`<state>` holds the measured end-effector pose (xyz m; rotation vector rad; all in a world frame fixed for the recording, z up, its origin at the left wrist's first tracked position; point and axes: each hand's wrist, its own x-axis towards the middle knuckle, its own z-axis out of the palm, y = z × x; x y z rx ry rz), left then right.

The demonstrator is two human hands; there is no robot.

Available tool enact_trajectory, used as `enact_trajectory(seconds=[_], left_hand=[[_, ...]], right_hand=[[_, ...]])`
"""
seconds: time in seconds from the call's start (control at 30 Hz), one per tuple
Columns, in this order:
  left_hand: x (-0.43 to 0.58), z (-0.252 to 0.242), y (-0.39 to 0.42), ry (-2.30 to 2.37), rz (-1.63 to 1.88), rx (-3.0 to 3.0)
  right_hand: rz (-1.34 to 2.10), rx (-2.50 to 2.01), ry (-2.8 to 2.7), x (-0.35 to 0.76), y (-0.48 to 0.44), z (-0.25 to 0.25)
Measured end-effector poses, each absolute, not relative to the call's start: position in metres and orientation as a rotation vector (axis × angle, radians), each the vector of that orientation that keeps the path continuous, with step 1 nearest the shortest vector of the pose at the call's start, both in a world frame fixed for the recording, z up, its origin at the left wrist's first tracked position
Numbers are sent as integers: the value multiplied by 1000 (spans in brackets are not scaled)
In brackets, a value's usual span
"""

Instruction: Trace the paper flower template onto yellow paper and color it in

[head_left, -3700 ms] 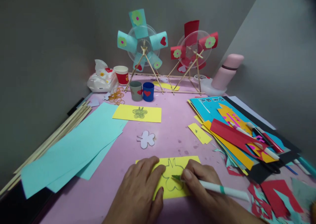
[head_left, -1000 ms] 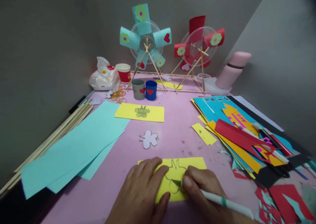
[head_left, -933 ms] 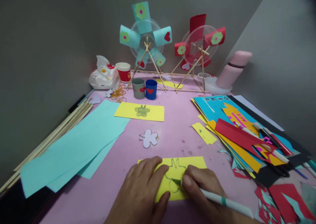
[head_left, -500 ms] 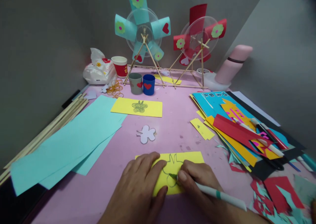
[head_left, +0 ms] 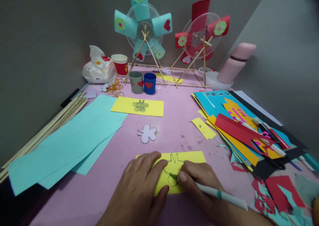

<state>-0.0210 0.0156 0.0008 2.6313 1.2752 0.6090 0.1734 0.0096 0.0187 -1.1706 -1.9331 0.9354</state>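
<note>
A yellow paper strip (head_left: 189,155) lies near the front of the table, bearing a butterfly-like outline in dark green. My left hand (head_left: 139,182) rests flat on its left part, fingers spread. In my right hand (head_left: 199,179) is a white felt-tip pen (head_left: 224,196) with a green band. Its green tip touches the paper at the lower loop of the outline, and the right fingers hide some of the drawing. Just beyond the strip lies a white butterfly-shaped paper cutout (head_left: 147,134). Farther back, another yellow strip (head_left: 156,108) carries a scribbled-in butterfly.
Pale blue sheets (head_left: 72,136) and wooden sticks (head_left: 50,128) lie on the left. Coloured papers (head_left: 211,103), pens and scraps (head_left: 281,192) cover the right. Behind stand two cups (head_left: 150,83), a blue paper wheel (head_left: 143,13), a red one (head_left: 199,18) and a pink bottle (head_left: 236,63).
The view has shifted slightly, so the scene sits a little higher. The pen tip has barely moved along the outline, and both hands keep their places on the paper.
</note>
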Motion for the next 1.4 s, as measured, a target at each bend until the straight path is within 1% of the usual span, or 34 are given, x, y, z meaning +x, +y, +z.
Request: enact_trajectory(seconds=[1.4], left_hand=[[-21,2,14,1249,594,2591]], right_hand=[[948,-1106,-2006,175,14,20]])
